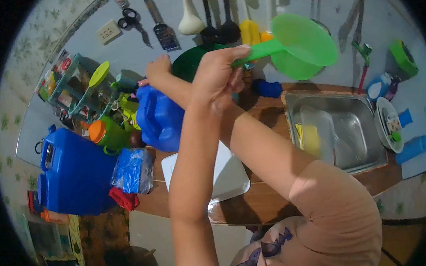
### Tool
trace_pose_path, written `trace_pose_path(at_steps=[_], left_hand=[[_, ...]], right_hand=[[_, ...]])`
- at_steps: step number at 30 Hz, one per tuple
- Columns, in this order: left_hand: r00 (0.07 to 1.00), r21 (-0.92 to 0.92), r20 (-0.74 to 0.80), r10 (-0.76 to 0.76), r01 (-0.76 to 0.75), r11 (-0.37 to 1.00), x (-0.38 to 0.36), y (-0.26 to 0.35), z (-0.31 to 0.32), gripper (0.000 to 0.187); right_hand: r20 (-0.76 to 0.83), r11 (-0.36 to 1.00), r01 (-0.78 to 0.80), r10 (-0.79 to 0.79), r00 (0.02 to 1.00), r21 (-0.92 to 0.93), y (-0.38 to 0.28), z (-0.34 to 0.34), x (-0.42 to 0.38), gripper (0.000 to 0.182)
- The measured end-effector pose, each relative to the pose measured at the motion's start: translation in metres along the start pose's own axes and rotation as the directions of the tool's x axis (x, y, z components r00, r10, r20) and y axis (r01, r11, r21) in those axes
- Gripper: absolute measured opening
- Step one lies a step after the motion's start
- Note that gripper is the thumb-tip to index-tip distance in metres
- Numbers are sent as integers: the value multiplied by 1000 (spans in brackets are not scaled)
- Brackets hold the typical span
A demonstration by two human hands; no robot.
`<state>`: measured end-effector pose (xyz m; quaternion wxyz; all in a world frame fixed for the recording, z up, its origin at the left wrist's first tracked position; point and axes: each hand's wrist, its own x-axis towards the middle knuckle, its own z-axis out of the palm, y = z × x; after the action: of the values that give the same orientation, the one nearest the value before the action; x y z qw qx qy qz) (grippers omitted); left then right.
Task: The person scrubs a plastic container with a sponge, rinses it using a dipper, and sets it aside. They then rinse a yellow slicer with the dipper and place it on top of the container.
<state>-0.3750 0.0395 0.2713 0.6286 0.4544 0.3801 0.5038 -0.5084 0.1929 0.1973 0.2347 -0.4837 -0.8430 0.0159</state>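
Left hand (217, 77) gripping dipper (302, 49), right hand (159, 68) by jug (163, 118), tub (322, 127) in sink (360, 139)

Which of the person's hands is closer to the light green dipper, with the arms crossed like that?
The left. The left hand grips the dipper by its handle; the right hand is farther off, beside the dark green tub.

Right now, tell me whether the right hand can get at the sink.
Probably not directly: the right hand reaches leftward, its arm crossed behind the left forearm, away from the sink.
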Motion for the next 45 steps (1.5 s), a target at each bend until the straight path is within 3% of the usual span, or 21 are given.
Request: trace_pose_path(at_steps=[5, 8, 10, 12, 13, 15, 16, 18, 19, 21, 25, 28, 29, 31, 33, 34, 36, 37, 40, 43, 45], left_hand=[[1000, 15, 11, -9, 9, 1000, -3, -3, 4, 20], [1000, 98, -11, -1, 2, 995, -8, -5, 9, 22], [999, 115, -33, 18, -14, 993, -13, -5, 18, 26], [998, 147, -52, 37, -29, 989, -18, -5, 21, 29], [997, 168, -60, 47, -36, 985, -20, -5, 18, 29], [992, 185, -117, 53, -30, 982, -26, 1, 17, 28], [993, 225, -100, 66, -42, 973, -27, 4, 18, 28], [995, 307, -60, 79, -57, 950, -30, 6, 25, 27], [995, 391, -59, 84, -55, 919, -31, 5, 36, 26], [994, 602, -49, 97, -48, 797, -27, -4, 62, 25], [948, 860, 200, 247, -290, 420, -8, -55, 111, 30], [920, 915, 236, 314, -319, 248, 20, -109, 122, 34], [916, 931, 212, 340, -295, 215, 28, -126, 123, 35], [966, 882, 91, 243, -191, 431, 46, -149, 103, 32], [995, 742, -74, 61, 14, 670, 52, -164, 85, 27], [990, 665, -137, -14, 103, 740, 47, -167, 86, 28], [952, 471, -243, -184, 282, 836, 33, -175, 90, 30], [938, 238, -245, -245, 303, 923, 28, -190, 94, 26], [968, -43, -79, -237, 234, 971, 16, -230, 113, 25], [958, -21, -5, -285, 285, 958, 6, -260, 142, 24], [947, 60, 170, -274, 268, 962, 10, -283, 148, 30]], right_hand=[[-268, 993, 104, -113, 957, -48, 12, -38, -69, 57], [-632, 951, 286, -293, 717, -117, 53, -22, -136, 48], [-536, 979, 193, -196, 821, -62, 85, -19, -187, 44], [-598, 915, 398, -353, 720, -61, 140, -34, -256, 43], [-533, 927, 366, -350, 770, -80, 173, -35, -280, 43], [-117, 985, 136, -149, 982, -108, 246, -40, -313, 40], [-96, 986, -49, 65, 993, 162, 266, -52, -320, 36], [111, 838, -421, 409, 906, 349, 303, -59, -328, 31], [290, 758, -386, 268, 919, 526, 339, -62, -318, 33], [-117, 865, -69, 145, 982, 496, 405, -18, -301, 28], [202, 352, -422, 518, 831, 835, 406, -55, -330, 26], [522, -183, -527, 587, 619, 830, 403, -75, -354, 25], [587, -211, -573, 523, 618, 792, 422, -59, -360, 26], [696, -250, -658, 384, 606, 711, 473, -9, -366, 27], [770, 354, -861, 404, 493, 365, 460, -49, -376, 42], [783, 602, -792, 443, 436, 100, 449, -77, -381, 49], [703, 236, -864, 507, 499, 444, 433, -121, -397, 64], [660, 37, -805, 551, 511, 592, 429, -139, -406, 72], [663, -318, -582, 358, 658, 749, 429, -172, -428, 85], [444, -265, -375, 291, 848, 889, 455, -186, -443, 90], [305, -91, -292, 352, 885, 952, 468, -204, -457, 85]])
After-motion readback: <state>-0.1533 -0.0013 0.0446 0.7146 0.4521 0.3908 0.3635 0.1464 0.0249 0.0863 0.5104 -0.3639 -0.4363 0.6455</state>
